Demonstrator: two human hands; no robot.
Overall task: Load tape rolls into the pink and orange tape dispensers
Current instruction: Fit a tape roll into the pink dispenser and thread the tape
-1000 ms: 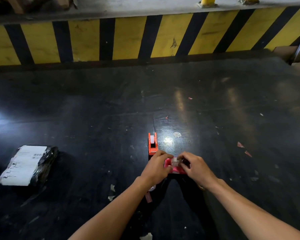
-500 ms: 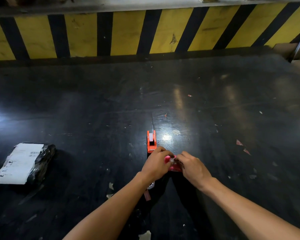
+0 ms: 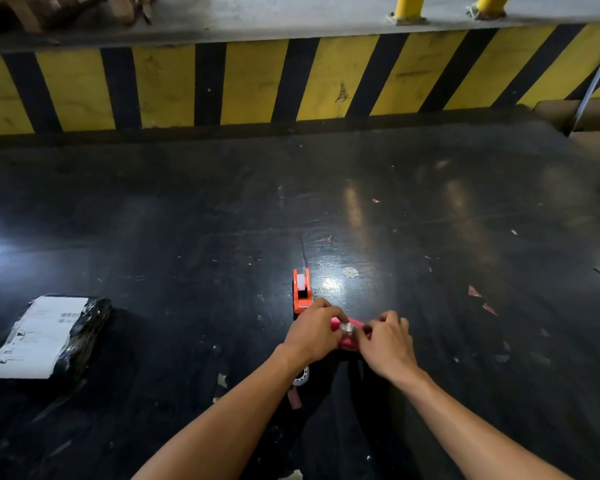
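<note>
The pink tape dispenser (image 3: 347, 339) lies on the dark floor between my two hands, mostly covered by them. My left hand (image 3: 314, 330) grips its left side. My right hand (image 3: 386, 341) pinches at a small clear tape roll (image 3: 347, 328) seated on top of it. The orange tape dispenser (image 3: 302, 290) stands just beyond my left hand, with a white roll in it. Another clear tape roll (image 3: 301, 376) lies on the floor under my left wrist, partly hidden.
A black-wrapped parcel with a white label (image 3: 49, 336) lies at the left. A yellow and black striped kerb (image 3: 291, 81) runs across the back. Scraps of tape and paper (image 3: 478, 297) dot the dark floor. A cardboard box (image 3: 589, 116) sits far right.
Both hands stay on the pink dispenser, shifting slightly; the clear roll on top shows between the fingers again. The view has tilted a little.
</note>
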